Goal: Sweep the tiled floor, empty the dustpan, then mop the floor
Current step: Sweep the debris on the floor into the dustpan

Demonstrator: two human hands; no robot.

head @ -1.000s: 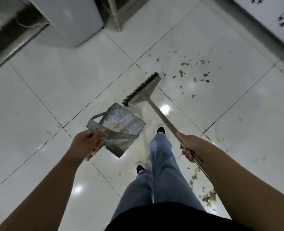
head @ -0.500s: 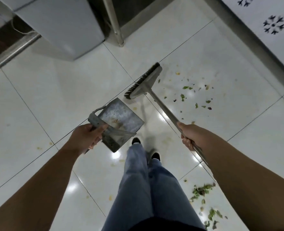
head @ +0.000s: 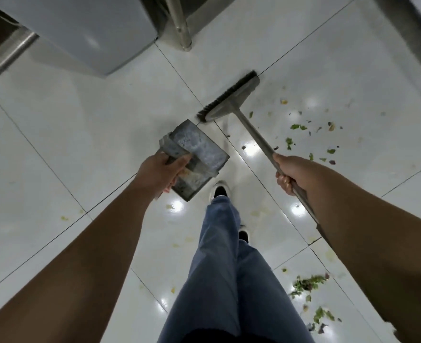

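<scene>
The scattered scraps (head: pixel 311 142) lay on the floor (head: pixel 68 149) ahead and to the right of the right hand (head: pixel 291 173), just right of the broom (head: pixel 231 100) handle. The broom head rested bristles-down ahead of both hands, near a tile joint, apart from those scraps. Its long axis ran from near-left to far-right; the handle ran back from the head to the right hand and on under the forearm. The right hand was clenched around the handle and was the nearer hand to the scraps. The left hand (head: pixel 163 173) gripped the dustpan (head: pixel 194 158) by its rear end and held it above the floor, just behind and left of the broom head.

Judgement: the sweeping step was in hand. The next stroke called for the head to be placed beyond the scraps and drawn back toward the dustpan.

Count: one broom, one dustpan, two hands, both occupied. Scraps lay in two groups: the scatter ahead and a denser pile (head: pixel 308 285) at the near right, beside the right forearm. A few yellow specks lay elsewhere on the floor.
</scene>
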